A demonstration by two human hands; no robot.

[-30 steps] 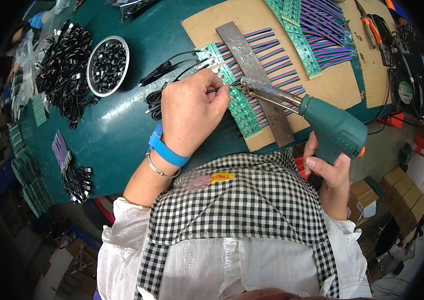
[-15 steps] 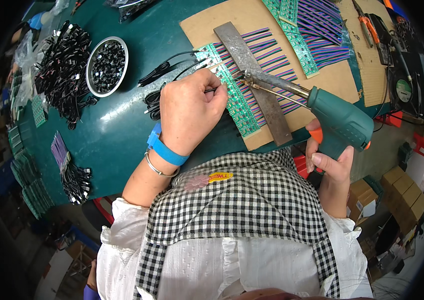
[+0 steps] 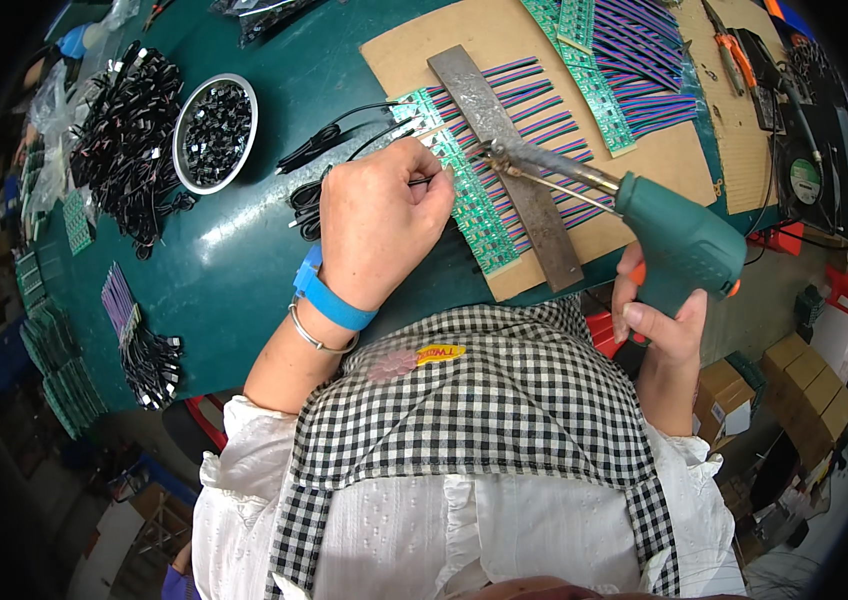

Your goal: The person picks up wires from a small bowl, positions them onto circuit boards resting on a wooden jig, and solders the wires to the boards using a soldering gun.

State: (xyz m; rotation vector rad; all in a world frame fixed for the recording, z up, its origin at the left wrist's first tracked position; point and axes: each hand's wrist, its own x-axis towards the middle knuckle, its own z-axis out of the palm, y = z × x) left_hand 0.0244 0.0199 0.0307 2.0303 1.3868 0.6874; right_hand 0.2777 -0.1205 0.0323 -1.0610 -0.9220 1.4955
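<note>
The soldering gun, green with an orange trigger, was held in the right hand, whose grip closed fully around the handle; the gun's metal tip reached away from that grip, up and to the left, ending over the metal bar beside the green circuit strip. The left hand rested on the desk at the strip's near edge, its grip narrow, thumb and forefinger pinching a thin dark wire just short of the gun's tip. The strip lay on a cardboard sheet, with rows of purple, green and red ribbon leads running from it beneath the bar. A blue wristband and a thin metal bangle circled the left wrist. Beyond the left grip, black leads trailed across the desk toward a round metal bowl of small black parts, with a heap of black connectors beside it. Further from the right grip, more circuit strips lay on the cardboard, and orange-handled cutters lay near the far right rim. A checked apron over a white garment filled the lower field.
</note>
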